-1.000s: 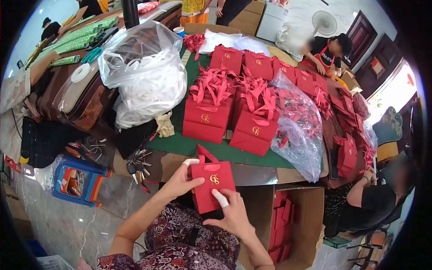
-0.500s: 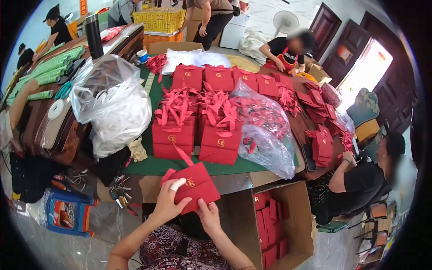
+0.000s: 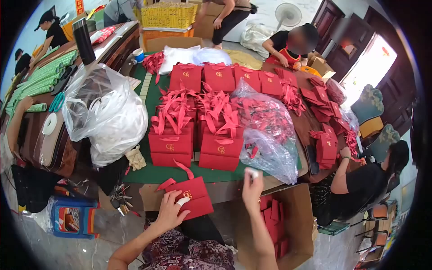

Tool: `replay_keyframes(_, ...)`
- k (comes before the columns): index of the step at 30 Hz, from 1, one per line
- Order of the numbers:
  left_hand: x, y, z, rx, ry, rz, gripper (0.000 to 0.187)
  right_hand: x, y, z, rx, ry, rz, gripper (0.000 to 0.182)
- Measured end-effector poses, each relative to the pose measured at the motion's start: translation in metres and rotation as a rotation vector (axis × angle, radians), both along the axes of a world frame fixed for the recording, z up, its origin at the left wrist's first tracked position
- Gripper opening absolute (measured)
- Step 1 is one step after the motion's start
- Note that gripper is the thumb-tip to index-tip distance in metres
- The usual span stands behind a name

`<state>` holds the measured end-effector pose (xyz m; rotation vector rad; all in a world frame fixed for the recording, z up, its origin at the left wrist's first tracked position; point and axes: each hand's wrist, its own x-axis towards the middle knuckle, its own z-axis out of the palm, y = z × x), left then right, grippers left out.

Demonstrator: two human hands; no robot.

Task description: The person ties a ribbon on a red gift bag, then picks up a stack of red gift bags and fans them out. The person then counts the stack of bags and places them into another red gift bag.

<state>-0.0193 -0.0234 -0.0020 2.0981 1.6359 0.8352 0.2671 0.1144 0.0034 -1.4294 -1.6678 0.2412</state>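
Note:
A small red gift bag [image 3: 198,203] with a gold logo and a red ribbon handle is tilted at the near table edge. My left hand [image 3: 171,210] grips its left side, a white wrap on one finger lying across the front. To the right of the bag, my right hand [image 3: 252,191] is raised apart from it, over the near edge of the table. Its fingers are curled together with something white at the tips; I cannot tell what, if anything, they hold. Beyond my hands, upright red bags [image 3: 170,146] with bunched ribbons stand on the green mat [image 3: 135,176].
Below right, an open cardboard box [image 3: 299,225] contains red bags. Clear plastic [image 3: 274,157] covers ribbons beside the rows. A plastic sack [image 3: 112,117] of white material sits at left. One person [image 3: 360,180] works at the right edge, another [image 3: 288,49] at the far side.
My right hand has let go of the bag's lower corner and moved up and right. My left hand still has the bag, now slightly lower.

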Motion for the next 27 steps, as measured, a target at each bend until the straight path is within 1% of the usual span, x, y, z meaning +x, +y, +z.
replay_keyframes(1,-0.001,0.000,0.003,0.000,-0.019,0.000,0.046,0.004,0.021,0.002,0.086,-0.078,-0.038,0.010)
replay_keyframes(2,-0.001,0.000,0.007,-0.020,-0.014,0.017,0.046,0.009,0.041,-0.002,0.117,-0.194,-0.078,0.010)
replay_keyframes(3,-0.001,0.002,0.010,-0.005,-0.044,0.024,0.045,0.012,0.054,0.001,0.067,-0.166,-0.050,0.014)
replay_keyframes(5,-0.004,0.008,0.014,0.004,-0.065,0.052,0.043,0.016,0.075,-0.005,0.044,-0.275,-0.087,0.018)
replay_keyframes(7,-0.005,0.013,0.016,0.001,-0.089,0.079,0.040,0.018,0.082,-0.008,-0.047,-0.324,-0.083,0.017)
replay_keyframes(10,-0.005,0.025,0.017,0.016,-0.089,0.124,0.039,0.019,0.083,-0.014,0.000,-0.361,-0.067,0.015)
replay_keyframes(12,-0.004,0.036,0.013,0.041,-0.064,0.140,0.042,0.023,0.084,-0.016,-0.035,-0.384,-0.073,0.013)
replay_keyframes(14,-0.002,0.046,0.012,0.007,-0.025,0.147,0.043,0.027,0.082,-0.019,-0.072,-0.402,-0.073,0.011)
replay_keyframes(15,0.000,0.049,0.012,-0.019,0.014,0.151,0.044,0.026,0.077,-0.015,-0.081,-0.406,-0.070,0.011)
replay_keyframes(17,0.003,0.055,0.010,-0.013,0.030,0.148,0.046,0.016,0.066,-0.002,0.052,-0.315,-0.073,0.010)
replay_keyframes(18,0.004,0.057,0.009,0.000,0.050,0.144,0.047,0.011,0.057,0.006,0.044,-0.319,-0.070,0.010)
replay_keyframes(20,0.006,0.061,0.007,-0.046,0.052,0.148,0.047,-0.003,0.034,0.024,0.131,-0.328,0.020,0.012)
replay_keyframes(21,0.007,0.062,0.006,-0.085,0.056,0.150,0.046,-0.012,0.021,0.032,0.124,-0.332,0.021,0.012)
replay_keyframes(23,0.007,0.064,0.007,-0.090,0.048,0.143,0.046,-0.034,-0.002,0.042,0.094,-0.301,0.125,0.014)
replay_keyframes(25,0.005,0.066,0.009,-0.093,0.044,0.137,0.045,-0.051,-0.025,0.037,-0.012,-0.250,0.225,0.015)
replay_keyframes(27,0.004,0.068,0.014,-0.117,0.073,0.117,0.039,-0.074,-0.039,0.034,-0.120,-0.212,0.317,0.016)
